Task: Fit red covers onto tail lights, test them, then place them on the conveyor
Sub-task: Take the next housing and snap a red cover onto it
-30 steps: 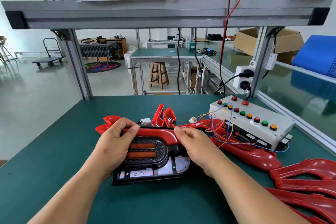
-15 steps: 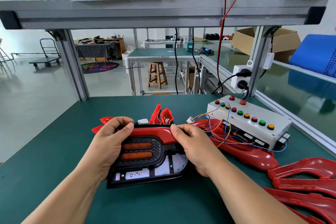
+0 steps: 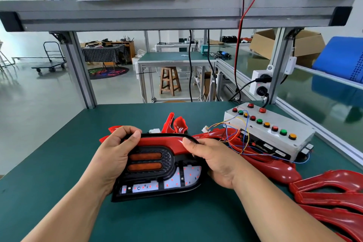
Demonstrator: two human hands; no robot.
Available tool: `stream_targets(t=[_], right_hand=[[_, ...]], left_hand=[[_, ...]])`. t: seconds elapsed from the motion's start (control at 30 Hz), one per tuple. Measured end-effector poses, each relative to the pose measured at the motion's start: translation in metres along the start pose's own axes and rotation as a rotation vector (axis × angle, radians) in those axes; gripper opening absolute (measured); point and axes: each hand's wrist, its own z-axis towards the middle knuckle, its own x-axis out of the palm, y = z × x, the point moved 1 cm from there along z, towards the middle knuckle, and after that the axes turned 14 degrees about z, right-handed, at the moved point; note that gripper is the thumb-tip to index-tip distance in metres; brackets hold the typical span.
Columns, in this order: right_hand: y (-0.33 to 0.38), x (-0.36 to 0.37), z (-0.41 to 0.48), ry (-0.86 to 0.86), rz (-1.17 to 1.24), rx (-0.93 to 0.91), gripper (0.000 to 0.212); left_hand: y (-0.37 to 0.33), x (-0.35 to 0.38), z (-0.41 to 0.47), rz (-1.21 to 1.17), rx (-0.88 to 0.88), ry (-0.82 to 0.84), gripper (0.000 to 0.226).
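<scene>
A black plastic tail light (image 3: 157, 171) with oval amber lenses is gripped between the left hand (image 3: 114, 155) and right hand (image 3: 214, 161); a glossy curved red cover (image 3: 161, 142) is pinched under both thumbs.

Red cover (image 3: 161, 142), black tail light (image 3: 157, 171), green table (image 3: 59, 163)

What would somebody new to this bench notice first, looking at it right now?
At the centre, the left hand and right hand grip a black tail light, thumbs on the red cover along its top edge. Right of it sits a white test box with coloured buttons, and loose covers lie at the table's right edge.
</scene>
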Motion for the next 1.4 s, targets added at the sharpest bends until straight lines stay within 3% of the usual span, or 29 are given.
stream_targets(t=[0.07, 0.17, 0.6, 0.7, 0.87, 1.1, 1.2, 1.3, 1.4], right_hand=[[0.002, 0.0, -0.002, 0.009, 0.051, 0.049, 0.05], [0.0, -0.001, -0.002, 0.021, 0.109, 0.099, 0.058], [0.002, 0.001, -0.001, -0.002, 0.203, 0.035, 0.065], [0.002, 0.001, -0.002, 0.036, 0.197, 0.034, 0.056], [0.001, -0.002, 0.003, 0.009, 0.265, -0.017, 0.048], [-0.007, 0.001, 0.007, -0.043, 0.293, -0.096, 0.044], [-0.008, 0.0, 0.008, -0.051, 0.28, -0.127, 0.04], [-0.009, -0.002, 0.009, -0.072, 0.241, -0.123, 0.051], [-0.011, -0.002, 0.008, -0.146, 0.041, -0.171, 0.044]], left_hand=[[-0.001, 0.0, -0.001, -0.003, 0.01, 0.012, 0.006], [-0.002, 0.001, -0.002, -0.002, 0.016, 0.013, 0.006], [-0.001, 0.002, -0.002, -0.016, 0.013, 0.007, 0.01], [-0.003, 0.0, -0.001, -0.075, 0.014, 0.0, 0.017], [-0.006, -0.005, -0.003, -0.083, -0.077, 0.135, 0.04], [-0.006, -0.005, 0.003, -0.003, -0.068, 0.078, 0.024], [-0.007, -0.003, 0.006, -0.017, -0.071, 0.07, 0.022], [-0.002, -0.002, 0.008, -0.008, -0.102, 0.09, 0.025], [0.004, -0.002, 0.011, 0.007, -0.109, 0.075, 0.026]])
